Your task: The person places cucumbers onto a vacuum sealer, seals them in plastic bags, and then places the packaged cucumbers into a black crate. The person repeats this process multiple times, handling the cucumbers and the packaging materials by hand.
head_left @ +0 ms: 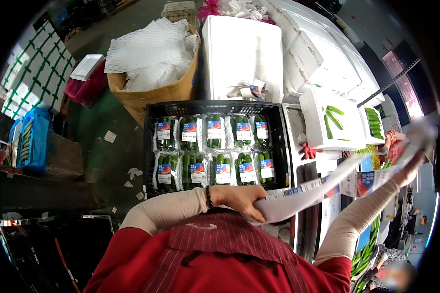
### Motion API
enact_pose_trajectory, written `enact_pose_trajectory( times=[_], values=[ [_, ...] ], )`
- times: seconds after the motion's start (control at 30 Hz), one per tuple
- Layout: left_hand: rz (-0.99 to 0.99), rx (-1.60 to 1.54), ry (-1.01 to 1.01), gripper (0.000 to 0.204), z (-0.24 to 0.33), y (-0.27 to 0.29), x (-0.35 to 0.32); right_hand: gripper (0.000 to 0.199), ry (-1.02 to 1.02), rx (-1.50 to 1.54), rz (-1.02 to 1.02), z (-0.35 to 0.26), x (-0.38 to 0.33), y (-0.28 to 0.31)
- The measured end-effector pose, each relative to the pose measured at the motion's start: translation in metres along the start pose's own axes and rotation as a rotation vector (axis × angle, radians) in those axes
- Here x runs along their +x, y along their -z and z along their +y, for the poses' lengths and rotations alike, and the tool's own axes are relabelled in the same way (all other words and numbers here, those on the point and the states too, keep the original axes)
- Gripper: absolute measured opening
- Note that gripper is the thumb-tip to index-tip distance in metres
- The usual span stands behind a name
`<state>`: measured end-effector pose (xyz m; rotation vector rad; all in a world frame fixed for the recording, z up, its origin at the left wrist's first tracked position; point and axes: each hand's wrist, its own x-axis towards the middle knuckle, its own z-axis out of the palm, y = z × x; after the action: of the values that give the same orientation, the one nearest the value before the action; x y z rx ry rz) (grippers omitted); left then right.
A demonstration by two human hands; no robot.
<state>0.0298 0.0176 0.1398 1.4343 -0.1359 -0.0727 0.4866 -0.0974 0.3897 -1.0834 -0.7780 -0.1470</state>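
Observation:
A long strip of printed labels (298,202), white with blue and red patches, stretches between my hands. My left hand (242,198) pinches its lower end, close to the crate's near right corner. Out to the right, my raised right hand (409,171) grips the other end, whose far part is blurred. The black plastic crate (212,106) in front of me holds two rows of wrapped cucumber packs (215,129), each with a blue and red label. My left wrist lies by the crate's near edge.
Beyond the crate stand a white foam box (239,44) and a carton (168,93) stuffed with foam netting. At the right, another foam box (310,122) holds a few cucumbers. Loose cucumbers (364,259) lie at the lower right, near another person. Paper scraps litter the left floor.

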Motion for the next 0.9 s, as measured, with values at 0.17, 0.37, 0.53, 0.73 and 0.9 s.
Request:
enact_pose_trajectory(
  times=[0.17, 0.37, 0.53, 0.73, 0.9],
  values=[
    [0.638, -0.305, -0.084, 0.023, 0.012, 0.047, -0.027, 0.051, -0.24, -0.242, -0.531, 0.124, -0.083, 0.023],
    [1.202, -0.478, -0.506, 0.026, 0.065, 0.104, -0.008, 0.061, -0.827, 0.227, -1.103, 0.055, -0.279, -0.108],
    [1.173, -0.266, -0.285, 0.026, 0.065, 0.083, 0.024, 0.053, -0.702, 0.149, -1.134, 0.059, -0.344, -0.142],
    [1.087, 0.077, -0.351, 0.026, 0.034, 0.066, 0.035, 0.032, -0.839, 0.04, -0.933, 0.054, -0.362, -0.151],
    [1.091, -0.346, -0.241, 0.027, 0.035, 0.058, 0.029, 0.034, -0.586, -0.076, -0.948, 0.078, -0.354, -0.125]
  ],
)
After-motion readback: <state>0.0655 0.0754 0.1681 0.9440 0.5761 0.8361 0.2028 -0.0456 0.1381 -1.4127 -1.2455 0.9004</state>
